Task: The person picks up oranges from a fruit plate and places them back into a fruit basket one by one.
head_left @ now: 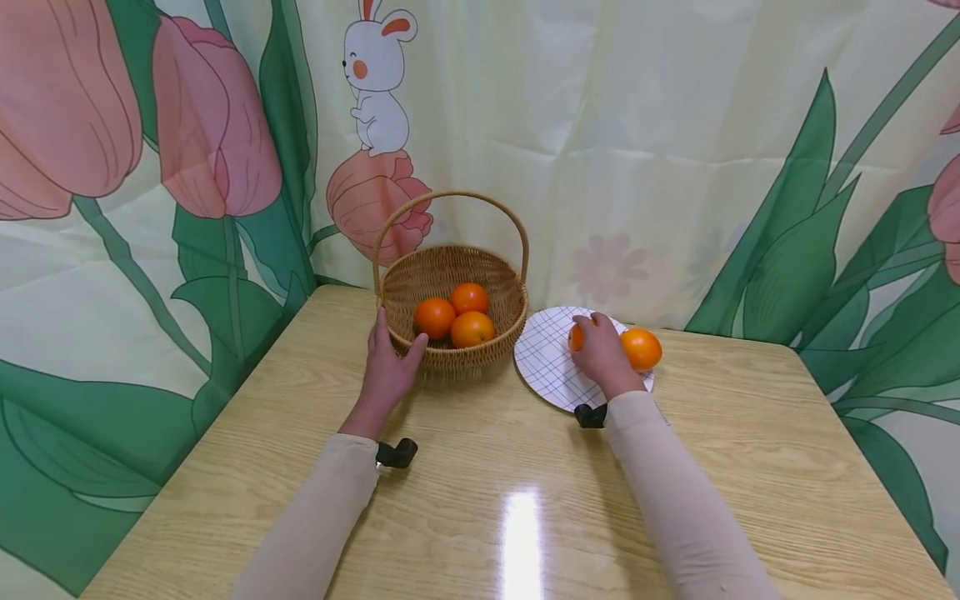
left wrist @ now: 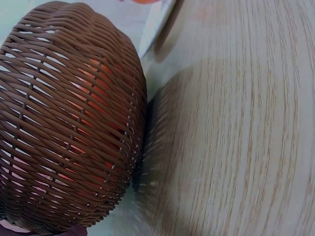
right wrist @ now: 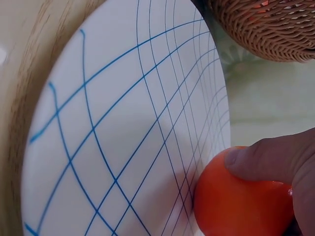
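Note:
Near the back of the table stands a brown wicker basket (head_left: 468, 361) with a tall hoop handle, holding several oranges (head_left: 472, 329). My left hand (head_left: 390, 367) touches the basket's left front, fingers extended by the handle's foot and thumb spread along the front rim. To the right lies a round white plate (head_left: 547, 367) with blue crossing lines. Over it, my right hand (head_left: 602, 350) grips an orange (right wrist: 241, 196), thumb pressed on its skin. Another orange (head_left: 642, 349) sits on the plate's right side, just beyond that hand.
A light wooden table (head_left: 465, 467) carries everything. Behind it hangs a cream curtain (head_left: 600, 167) printed with tulips and a rabbit, close to the basket and plate. Black straps with small cameras (head_left: 397, 453) sit on both wrists.

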`<state>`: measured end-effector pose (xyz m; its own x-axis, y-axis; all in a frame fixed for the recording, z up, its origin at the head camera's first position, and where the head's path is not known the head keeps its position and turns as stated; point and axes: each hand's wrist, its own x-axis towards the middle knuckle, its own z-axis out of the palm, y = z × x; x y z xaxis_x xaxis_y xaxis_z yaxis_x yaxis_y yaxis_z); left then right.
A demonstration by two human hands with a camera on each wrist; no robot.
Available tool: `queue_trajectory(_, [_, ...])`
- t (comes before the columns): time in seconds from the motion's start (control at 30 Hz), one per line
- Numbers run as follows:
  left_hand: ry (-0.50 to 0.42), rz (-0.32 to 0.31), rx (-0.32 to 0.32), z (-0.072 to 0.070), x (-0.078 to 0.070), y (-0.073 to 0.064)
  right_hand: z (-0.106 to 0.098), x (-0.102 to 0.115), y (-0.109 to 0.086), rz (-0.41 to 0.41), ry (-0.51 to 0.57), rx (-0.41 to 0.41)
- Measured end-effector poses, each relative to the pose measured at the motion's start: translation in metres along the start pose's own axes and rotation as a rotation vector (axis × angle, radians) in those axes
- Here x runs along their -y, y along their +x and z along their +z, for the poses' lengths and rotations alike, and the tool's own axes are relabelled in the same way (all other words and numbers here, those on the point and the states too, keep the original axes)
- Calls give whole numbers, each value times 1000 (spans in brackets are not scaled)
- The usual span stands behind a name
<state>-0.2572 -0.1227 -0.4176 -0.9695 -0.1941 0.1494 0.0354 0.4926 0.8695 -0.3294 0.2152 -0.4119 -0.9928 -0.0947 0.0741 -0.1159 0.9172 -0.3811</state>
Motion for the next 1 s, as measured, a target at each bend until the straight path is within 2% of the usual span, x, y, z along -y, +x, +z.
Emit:
queue_trajectory(0.37, [2, -6, 12, 0, -2, -2, -1, -1, -6, -37, -33, -14])
queue_trajectory(0.63, [4, -41, 11, -1, 3, -2, -4, 10, -12, -77, -9, -46])
queue_trajectory(1.0, [0, -18, 23, 0, 0, -1, -14, 20, -20, -149, 4, -120])
